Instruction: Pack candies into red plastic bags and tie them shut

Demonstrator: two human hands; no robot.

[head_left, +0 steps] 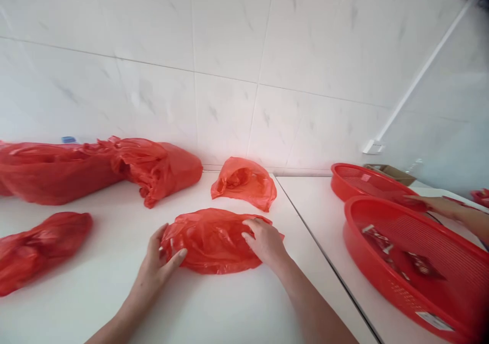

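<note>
The red plastic bag lies flat on its side on the white table, directly in front of the person, its film thin, glossy and crinkled, puffed into a loose oval that lets some light through. At its left end the left hand touches it with thumb and fingers spread, the bag's edge between them. The right hand rests on the other end, fingers slightly bent and thumb held apart from them. Just behind sits a smaller crumpled bag, paler and rumpled, with a hollow fold. To the left, plump, knotted bags stretch along the wall, and a twisted bundle lies nearer. The tabletop is smooth and matte, split by a dark seam on the right. Beyond it stand two oval plastic baskets with slotted sides; the nearer basket holds shiny dark red packets, and another person's arm reaches over the farther basket. Grey-veined white tiles cover the wall.
</note>
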